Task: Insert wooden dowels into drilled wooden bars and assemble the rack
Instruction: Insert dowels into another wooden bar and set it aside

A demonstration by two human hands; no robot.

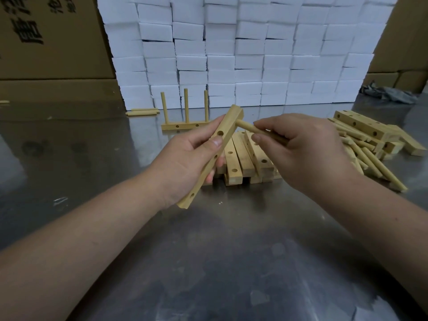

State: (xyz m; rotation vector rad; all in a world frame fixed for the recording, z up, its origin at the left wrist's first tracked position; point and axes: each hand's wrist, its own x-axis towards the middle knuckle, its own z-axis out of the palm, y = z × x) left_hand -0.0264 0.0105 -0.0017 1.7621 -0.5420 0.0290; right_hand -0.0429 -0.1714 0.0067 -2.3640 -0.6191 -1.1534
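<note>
My left hand [185, 158] grips a drilled wooden bar [229, 126], tilted with its far end up and several holes showing along its face. My right hand [298, 149] pinches a wooden dowel [246, 126] whose tip touches the side of the bar near its upper end. Behind the bar stands a finished bar with three upright dowels [185, 125]. Below my hands lies a pile of drilled bars [234, 161]. To the right is a heap of loose dowels [370, 161] and more drilled bars [356, 123].
The work surface is a shiny steel table [208, 251]. A wall of stacked white boxes [231, 54] fills the back. Large cardboard cartons [46, 42] stand at left and right. Two loose dowels [142, 111] lie at the back left, and a grey rag [391, 93] at the far right.
</note>
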